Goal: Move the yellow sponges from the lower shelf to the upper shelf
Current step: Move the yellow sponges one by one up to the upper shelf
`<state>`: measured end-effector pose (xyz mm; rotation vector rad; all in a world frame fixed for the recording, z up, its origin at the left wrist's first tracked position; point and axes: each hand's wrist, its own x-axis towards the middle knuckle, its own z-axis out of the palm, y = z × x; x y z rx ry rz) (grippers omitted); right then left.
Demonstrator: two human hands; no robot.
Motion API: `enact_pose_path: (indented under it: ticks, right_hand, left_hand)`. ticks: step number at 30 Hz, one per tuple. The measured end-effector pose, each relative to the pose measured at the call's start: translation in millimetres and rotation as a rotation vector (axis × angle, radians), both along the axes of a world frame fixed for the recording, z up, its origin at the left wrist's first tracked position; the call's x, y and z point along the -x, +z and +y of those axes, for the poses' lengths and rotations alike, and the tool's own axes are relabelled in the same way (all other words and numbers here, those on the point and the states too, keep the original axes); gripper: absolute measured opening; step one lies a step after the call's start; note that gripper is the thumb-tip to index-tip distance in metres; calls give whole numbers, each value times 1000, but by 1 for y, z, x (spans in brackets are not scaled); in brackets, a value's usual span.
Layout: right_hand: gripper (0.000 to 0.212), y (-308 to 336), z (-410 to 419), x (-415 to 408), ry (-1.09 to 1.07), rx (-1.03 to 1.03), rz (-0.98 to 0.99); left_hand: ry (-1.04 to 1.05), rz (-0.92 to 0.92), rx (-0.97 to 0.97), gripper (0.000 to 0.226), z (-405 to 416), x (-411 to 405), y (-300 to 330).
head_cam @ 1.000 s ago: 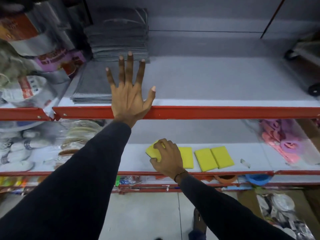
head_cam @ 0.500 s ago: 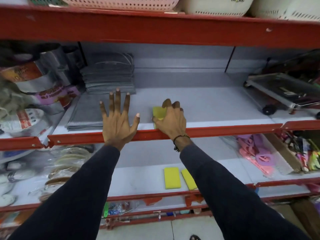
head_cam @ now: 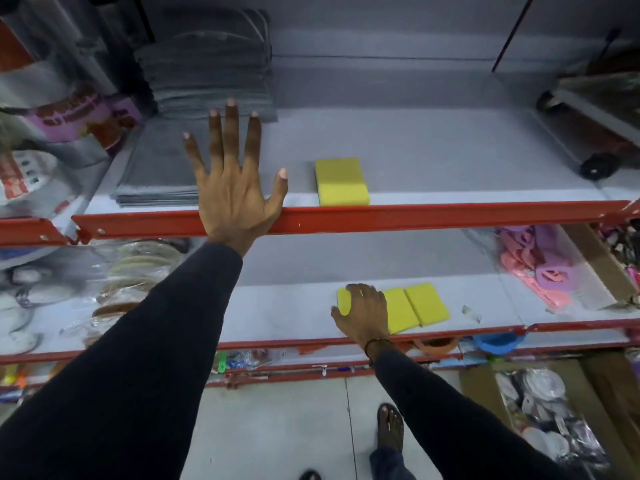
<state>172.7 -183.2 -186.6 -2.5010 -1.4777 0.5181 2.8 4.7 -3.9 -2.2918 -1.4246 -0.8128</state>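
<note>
One yellow sponge point(head_cam: 341, 181) lies on the upper shelf point(head_cam: 433, 161), close to its red front rail. On the lower shelf point(head_cam: 294, 317) three yellow sponges lie side by side. My right hand point(head_cam: 363, 311) covers the leftmost sponge point(head_cam: 343, 301), fingers curled around it; the middle sponge point(head_cam: 401, 311) and the right sponge point(head_cam: 426, 303) lie free beside it. My left hand point(head_cam: 232, 178) rests flat with fingers spread on the upper shelf's edge, holding nothing.
Folded grey cloths point(head_cam: 207, 64) are stacked at the upper shelf's back left, with a flat grey pile point(head_cam: 156, 178) under my left fingers. Packaged goods point(head_cam: 52, 116) crowd the left. Pink and purple items point(head_cam: 533, 268) lie at the lower right. A wheeled trolley point(head_cam: 595, 116) stands upper right.
My right hand let go of a sponge on the upper shelf and came down to the lower shelf, closing on the leftmost sponge there. My left hand stayed on the rail.
</note>
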Motion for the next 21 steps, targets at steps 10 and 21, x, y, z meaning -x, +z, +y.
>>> enact_pose_path:
  ticks: [10, 21]
  right_hand:
    - [57, 49, -12, 42, 405, -460, 57]
    - [42, 243, 48, -81, -179, -873, -73]
  left_hand:
    - [-10, 23, 33, 87, -9, -3, 13]
    - [-44, 10, 59, 86, -9, -1, 14]
